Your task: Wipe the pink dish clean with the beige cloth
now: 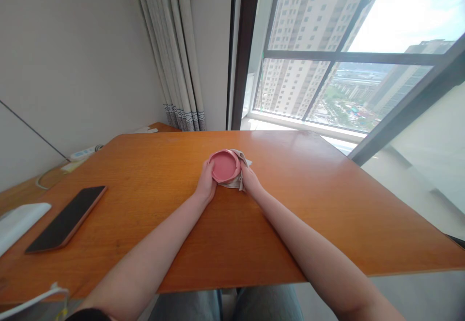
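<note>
A round pink bowl [224, 166] is held up over the middle of the table, tilted so that its inside faces me. My left hand [207, 181] is closed on the bowl's left side, thumb near the rim. On the other side my right hand [250, 177] presses a greyish cloth [235, 183] against the bowl's outer wall. Part of the cloth hangs below the bowl and part shows behind its upper right edge. The fingers behind the bowl and cloth are hidden.
The wooden table [327, 204] stretches out ahead. A dark phone-like slab [69, 219] and a white object [22, 221] lie at the left. A white power strip [85, 153] is beyond the left edge. A white cable [36, 296] shows at the near left corner.
</note>
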A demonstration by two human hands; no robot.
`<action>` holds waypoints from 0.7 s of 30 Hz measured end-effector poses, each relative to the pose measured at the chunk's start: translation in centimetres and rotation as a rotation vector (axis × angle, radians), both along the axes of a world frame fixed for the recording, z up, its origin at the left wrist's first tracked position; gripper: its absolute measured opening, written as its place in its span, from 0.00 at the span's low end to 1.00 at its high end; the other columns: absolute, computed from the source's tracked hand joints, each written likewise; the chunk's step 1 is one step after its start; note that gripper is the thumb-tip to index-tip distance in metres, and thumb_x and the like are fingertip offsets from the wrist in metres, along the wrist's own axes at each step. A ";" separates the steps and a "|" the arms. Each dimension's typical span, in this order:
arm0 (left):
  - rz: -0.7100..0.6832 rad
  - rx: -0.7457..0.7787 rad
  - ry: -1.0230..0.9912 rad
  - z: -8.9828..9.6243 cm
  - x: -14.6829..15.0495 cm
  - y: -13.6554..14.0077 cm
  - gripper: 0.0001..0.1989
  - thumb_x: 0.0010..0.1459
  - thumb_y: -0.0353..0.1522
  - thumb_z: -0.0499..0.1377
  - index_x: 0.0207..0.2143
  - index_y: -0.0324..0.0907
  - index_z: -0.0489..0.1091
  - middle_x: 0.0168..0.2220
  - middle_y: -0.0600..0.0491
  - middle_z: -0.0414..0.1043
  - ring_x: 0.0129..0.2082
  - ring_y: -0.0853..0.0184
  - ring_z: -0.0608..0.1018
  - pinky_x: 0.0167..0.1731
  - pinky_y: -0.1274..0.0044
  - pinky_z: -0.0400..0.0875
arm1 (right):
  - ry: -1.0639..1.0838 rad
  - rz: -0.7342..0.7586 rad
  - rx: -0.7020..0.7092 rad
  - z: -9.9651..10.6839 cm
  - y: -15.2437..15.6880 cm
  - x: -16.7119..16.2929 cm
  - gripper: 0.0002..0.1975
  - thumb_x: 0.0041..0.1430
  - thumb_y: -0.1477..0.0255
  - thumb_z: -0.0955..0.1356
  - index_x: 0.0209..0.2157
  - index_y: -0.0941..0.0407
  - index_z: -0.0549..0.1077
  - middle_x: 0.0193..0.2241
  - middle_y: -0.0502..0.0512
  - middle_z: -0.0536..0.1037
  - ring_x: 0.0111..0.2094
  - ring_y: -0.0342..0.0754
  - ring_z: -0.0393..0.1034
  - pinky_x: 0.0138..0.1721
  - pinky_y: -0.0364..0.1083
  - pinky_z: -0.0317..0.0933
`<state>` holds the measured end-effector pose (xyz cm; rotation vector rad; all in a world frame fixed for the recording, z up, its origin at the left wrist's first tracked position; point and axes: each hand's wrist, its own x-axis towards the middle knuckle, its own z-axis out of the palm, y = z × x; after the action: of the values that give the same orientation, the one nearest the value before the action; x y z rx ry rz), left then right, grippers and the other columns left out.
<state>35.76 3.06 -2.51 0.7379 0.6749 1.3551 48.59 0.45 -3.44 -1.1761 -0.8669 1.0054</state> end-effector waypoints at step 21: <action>-0.058 -0.172 -0.230 0.9 -0.7 0.1 0.15 0.55 0.40 0.59 0.44 0.43 0.69 0.43 0.52 0.75 0.44 0.64 0.75 0.46 0.71 0.70 | -0.288 0.128 -0.058 0.1 -0.7 0.7 0.28 0.55 0.55 0.66 0.54 0.56 0.68 0.53 0.61 0.72 0.58 0.56 0.61 0.59 0.57 0.55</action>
<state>35.04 3.14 -1.59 0.4525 0.5736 1.2874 49.27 -0.28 -3.33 -1.3495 -1.1581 0.9830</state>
